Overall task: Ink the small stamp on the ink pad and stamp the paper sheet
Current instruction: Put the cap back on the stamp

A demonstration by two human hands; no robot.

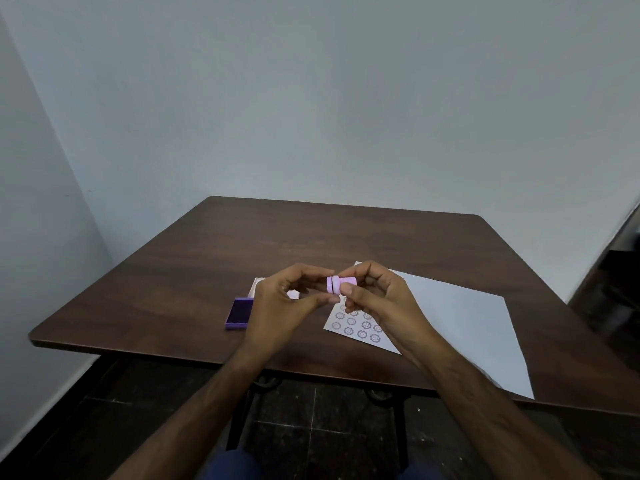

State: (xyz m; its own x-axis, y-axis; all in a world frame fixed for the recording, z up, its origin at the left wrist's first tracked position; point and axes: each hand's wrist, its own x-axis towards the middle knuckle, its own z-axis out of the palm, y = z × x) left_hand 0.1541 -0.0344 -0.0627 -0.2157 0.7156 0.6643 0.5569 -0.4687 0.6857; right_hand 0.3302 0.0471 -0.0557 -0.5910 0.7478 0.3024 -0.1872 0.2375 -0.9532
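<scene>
So both hands are up over the table (pixel 214 244), meeting in the middle around the small stamp (pixel 341 284). It's a stubby pink plastic cylinder lying on its side, with a thin disc-shaped end separated from the body by a narrow groove. The right hand (pixel 377 299) has the body pinched between thumb and fingers, other fingers curled in. The left hand (pixel 280 303) is half open, thumb and forefinger tips closed on the disc end (whether that's a cap or just the stamp's face, can't tell from here).

Directly under the hands lies the paper sheet (pixel 460 317), plain white and flat, running off toward the right edge of the table. Its near-left corner carries rows of little purple round flower-ish face prints (pixel 362 334), some hidden behind the right hand and wrist.

The ink pad (pixel 239 314) sits to the left of the paper, a small purple rectangular box, open, with a dark inked surface inside. The left wrist covers its right side. Just behind it is something flat and pale (pixel 258 284), mostly blocked by the left hand, so no idea what it is.

Table is dark brown wood-grain with rounded corners, smooth matte finish. Dark tiled floor (pixel 311 427) below, plain pale walls (pixel 311 98) behind.
</scene>
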